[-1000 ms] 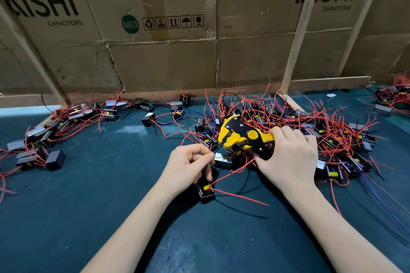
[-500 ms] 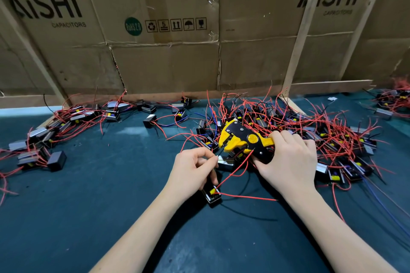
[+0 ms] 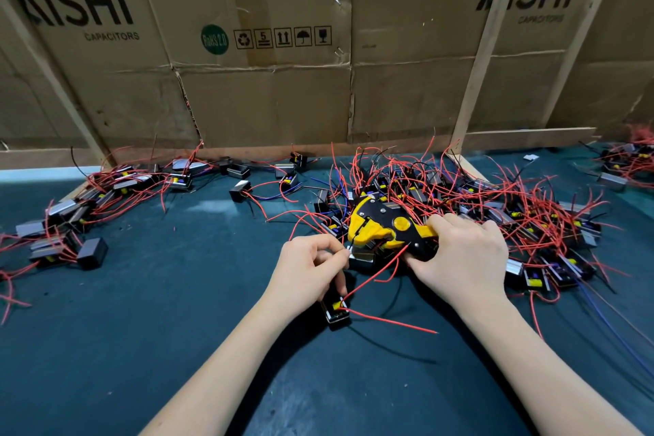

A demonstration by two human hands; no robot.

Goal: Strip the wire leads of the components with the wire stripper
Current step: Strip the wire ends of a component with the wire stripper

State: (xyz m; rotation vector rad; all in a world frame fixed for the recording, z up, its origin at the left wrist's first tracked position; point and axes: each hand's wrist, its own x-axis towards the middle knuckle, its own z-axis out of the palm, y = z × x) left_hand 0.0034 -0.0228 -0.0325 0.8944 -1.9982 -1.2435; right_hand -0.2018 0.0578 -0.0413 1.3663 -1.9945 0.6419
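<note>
My right hand (image 3: pixel 463 258) grips the handles of a yellow and black wire stripper (image 3: pixel 384 226), whose jaws point left. My left hand (image 3: pixel 308 269) pinches a thin lead between thumb and forefinger right at the jaws. Below that hand lies a small black component (image 3: pixel 336 311) with a yellow part on the dark green mat (image 3: pixel 177 311); red leads (image 3: pixel 389 320) run from it to the right and up towards the stripper. Which lead sits in the jaws I cannot tell.
A big tangled pile of components with red wires (image 3: pixel 495 202) lies behind and right of the stripper. A smaller pile (image 3: pixel 88 202) spreads at the left. Cardboard sheets (image 3: pixel 265 88) on wooden slats wall the back. Another heap (image 3: pixel 626 159) sits far right.
The left hand has moved up and right with the lead to the stripper's jaws, and the component has slid a little with it. The right hand keeps its grip on the stripper.
</note>
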